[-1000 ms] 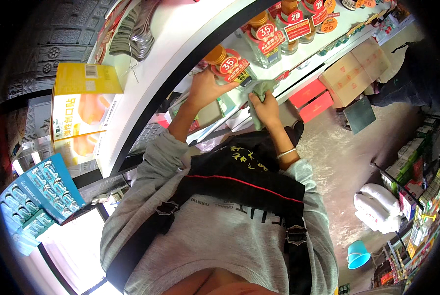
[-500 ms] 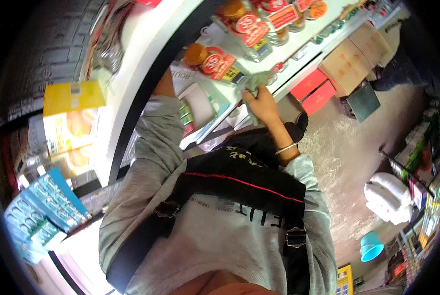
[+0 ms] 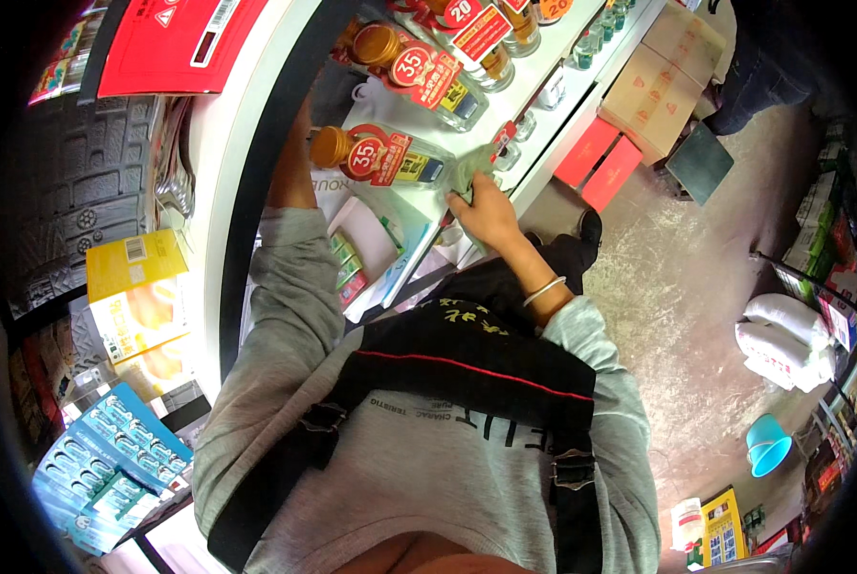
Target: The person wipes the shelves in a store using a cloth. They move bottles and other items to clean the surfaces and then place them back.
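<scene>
My right hand [image 3: 489, 212] is closed on a crumpled green cloth [image 3: 468, 172] and presses it against the edge of a white shelf [image 3: 534, 105]. Just left of the cloth is a clear bottle [image 3: 390, 158] with a gold cap and a round red tag. More such bottles [image 3: 447, 57] stand higher on the same shelf. My left forearm [image 3: 292, 167] in its grey sleeve reaches up between the black shelf edge and the bottles. Its hand is hidden up there. A bangle sits on my right wrist.
Cardboard boxes [image 3: 656, 69] and red boxes [image 3: 597, 161] lie on the floor under the shelf. White sacks [image 3: 782, 335] and a teal bucket [image 3: 765, 445] stand at the right. A yellow box [image 3: 136, 287] and blue packs [image 3: 103, 464] fill the left. Another person's legs [image 3: 763, 67] stand top right.
My left hand has left the red-tagged bottle and gone up out of sight. My right hand stays on the shelf edge with the cloth. The view has tilted upward.
</scene>
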